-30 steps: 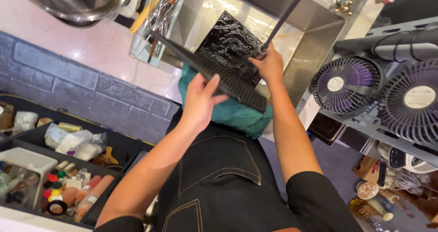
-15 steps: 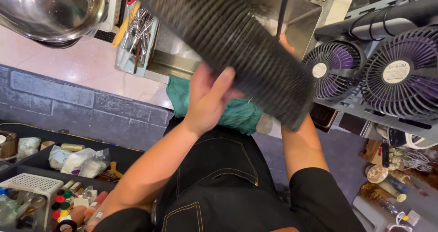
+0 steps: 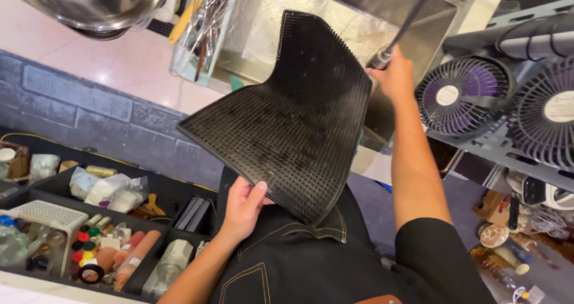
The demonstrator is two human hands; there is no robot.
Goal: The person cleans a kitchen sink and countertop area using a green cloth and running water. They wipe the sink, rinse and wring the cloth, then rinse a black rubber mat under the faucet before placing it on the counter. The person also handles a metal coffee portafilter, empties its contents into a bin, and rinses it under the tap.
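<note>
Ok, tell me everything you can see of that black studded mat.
The black mat looks like flexible rubber, its face covered in fine rows of small studs, and appears wet. It is held up, tilted and curled, over the steel sink. The left hand grips its lower edge; the right hand, at its far edge, holds a sprayer hose.

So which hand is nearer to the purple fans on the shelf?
Right. The right hand grips a spray hose nozzle above the sink, just beside the nearer fan. The left hand holds the black rubber mat by its lower edge, far across from the fans.
</note>
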